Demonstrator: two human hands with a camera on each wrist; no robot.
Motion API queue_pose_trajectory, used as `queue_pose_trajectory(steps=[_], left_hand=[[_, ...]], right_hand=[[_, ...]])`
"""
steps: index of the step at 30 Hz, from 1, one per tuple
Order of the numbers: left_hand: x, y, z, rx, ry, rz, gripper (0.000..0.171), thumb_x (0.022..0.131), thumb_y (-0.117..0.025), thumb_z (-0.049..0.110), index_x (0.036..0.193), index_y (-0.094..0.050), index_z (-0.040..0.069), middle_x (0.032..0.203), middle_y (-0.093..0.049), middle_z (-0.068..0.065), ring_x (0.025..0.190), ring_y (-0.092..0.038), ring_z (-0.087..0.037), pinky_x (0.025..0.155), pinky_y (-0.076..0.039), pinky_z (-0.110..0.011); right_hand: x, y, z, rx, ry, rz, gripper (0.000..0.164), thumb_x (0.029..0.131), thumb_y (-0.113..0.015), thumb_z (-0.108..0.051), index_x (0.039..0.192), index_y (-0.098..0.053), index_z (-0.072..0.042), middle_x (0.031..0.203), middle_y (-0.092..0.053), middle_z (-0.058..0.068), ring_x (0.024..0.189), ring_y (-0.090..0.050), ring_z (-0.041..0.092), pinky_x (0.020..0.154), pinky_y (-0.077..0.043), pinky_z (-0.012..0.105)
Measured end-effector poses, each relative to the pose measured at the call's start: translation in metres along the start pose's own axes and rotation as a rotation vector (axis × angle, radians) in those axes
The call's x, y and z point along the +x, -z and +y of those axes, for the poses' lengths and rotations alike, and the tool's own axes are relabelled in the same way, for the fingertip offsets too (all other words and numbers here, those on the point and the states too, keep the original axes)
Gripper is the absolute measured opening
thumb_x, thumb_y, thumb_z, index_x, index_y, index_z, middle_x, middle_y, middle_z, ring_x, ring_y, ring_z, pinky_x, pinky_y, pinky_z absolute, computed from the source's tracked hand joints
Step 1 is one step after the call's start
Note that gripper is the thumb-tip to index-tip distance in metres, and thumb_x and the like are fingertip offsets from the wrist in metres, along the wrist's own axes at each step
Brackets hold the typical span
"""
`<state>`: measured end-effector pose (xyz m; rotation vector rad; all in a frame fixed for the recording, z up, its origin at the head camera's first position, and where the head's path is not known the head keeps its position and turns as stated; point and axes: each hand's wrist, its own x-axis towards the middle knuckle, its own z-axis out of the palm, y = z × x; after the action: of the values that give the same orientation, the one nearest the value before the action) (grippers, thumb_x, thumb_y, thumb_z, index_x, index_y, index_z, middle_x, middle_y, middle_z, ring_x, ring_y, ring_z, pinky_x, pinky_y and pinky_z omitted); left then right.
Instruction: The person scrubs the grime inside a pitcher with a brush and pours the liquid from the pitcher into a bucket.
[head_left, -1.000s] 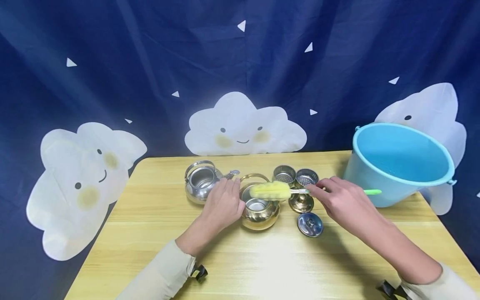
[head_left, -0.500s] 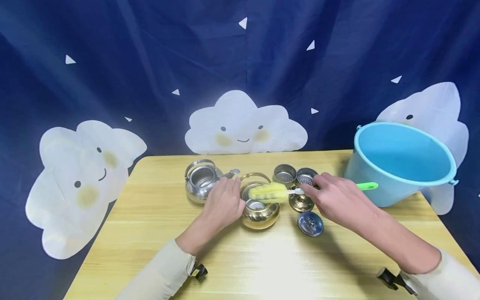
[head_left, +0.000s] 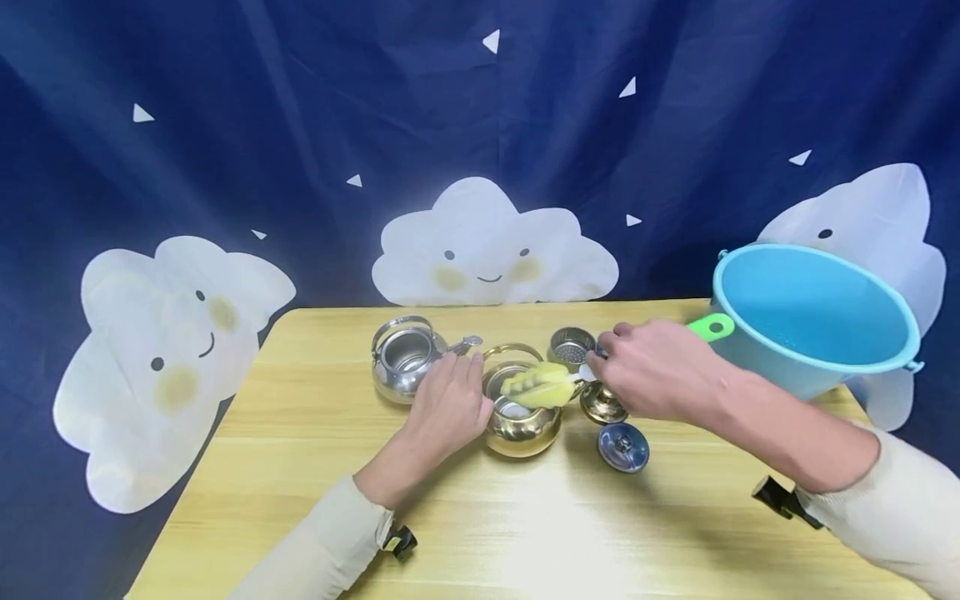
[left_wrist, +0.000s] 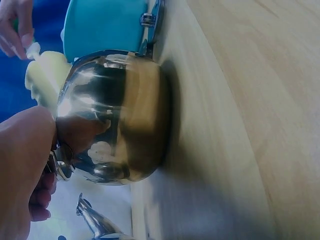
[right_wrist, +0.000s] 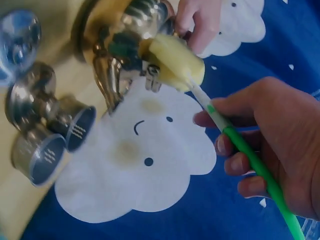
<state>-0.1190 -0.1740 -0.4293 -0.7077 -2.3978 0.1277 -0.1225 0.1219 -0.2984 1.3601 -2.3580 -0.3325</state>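
Note:
My left hand grips the gold teapot at its left side, by the handle joint near the rim. The lidless teapot stands upright on the table. In my right hand is a sponge brush with a green handle and a yellow sponge head. That head is tilted at the teapot's mouth; how far it dips inside is hard to tell. The left wrist view shows the shiny gold body close up, with fingers curled below the handle joint.
A silver teapot stands left of the gold one. To the right are a gold lid, a silver lid and two strainer baskets, one mostly behind my right hand. A blue bucket sits at the table's right end.
My right hand has shifted left and turned, so the brush handle slants up toward the bucket. The sponge head tilts at the mouth. My left hand and the gold teapot stay put.

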Motion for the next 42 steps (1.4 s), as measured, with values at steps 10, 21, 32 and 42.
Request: queue_pose_trajectory(steps=[10, 21, 32, 42], left_hand=[[0.003, 0.002, 0.003, -0.002, 0.021, -0.058, 0.052, 0.086, -0.056, 0.026, 0.126, -0.068, -0.005, 0.08, -0.065, -0.006, 0.073, -0.052, -0.02, 0.066, -0.045, -0.031], [0.002, 0.002, 0.006, 0.005, 0.032, -0.046, 0.052, 0.086, -0.058, 0.025, 0.126, -0.069, -0.006, 0.079, -0.064, -0.005, 0.07, -0.048, -0.018, 0.063, -0.042, -0.03], [0.0, -0.001, 0.006, -0.022, 0.049, -0.018, 0.053, 0.085, -0.055, 0.024, 0.126, -0.069, -0.006, 0.077, -0.062, -0.004, 0.069, -0.046, -0.018, 0.062, -0.04, -0.028], [-0.001, 0.0, 0.005, -0.055, 0.074, -0.042, 0.053, 0.085, -0.053, 0.021, 0.129, -0.068, -0.006, 0.075, -0.059, -0.002, 0.069, -0.043, -0.016, 0.062, -0.037, -0.027]], right_hand=[[0.03, 0.008, 0.017, 0.165, -0.02, -0.261, 0.04, 0.086, -0.068, -0.02, 0.055, -0.045, -0.026, 0.054, -0.043, -0.009, 0.047, -0.035, 0.012, 0.042, -0.033, 0.029], [0.034, -0.007, 0.024, 0.483, -0.052, -0.436, 0.041, 0.095, -0.068, -0.029, 0.059, -0.05, -0.029, 0.052, -0.037, -0.016, 0.047, -0.036, 0.004, 0.047, -0.029, 0.025], [0.018, -0.024, 0.017, 0.633, -0.221, -0.415, 0.015, 0.089, -0.079, -0.025, 0.103, -0.073, -0.022, 0.066, -0.059, -0.014, 0.054, -0.047, 0.003, 0.051, -0.041, 0.023], [-0.001, -0.039, -0.015, 0.564, -0.32, -0.213, 0.021, 0.09, -0.078, -0.025, 0.107, -0.071, -0.014, 0.078, -0.072, -0.007, 0.054, -0.052, 0.003, 0.05, -0.046, 0.026]])
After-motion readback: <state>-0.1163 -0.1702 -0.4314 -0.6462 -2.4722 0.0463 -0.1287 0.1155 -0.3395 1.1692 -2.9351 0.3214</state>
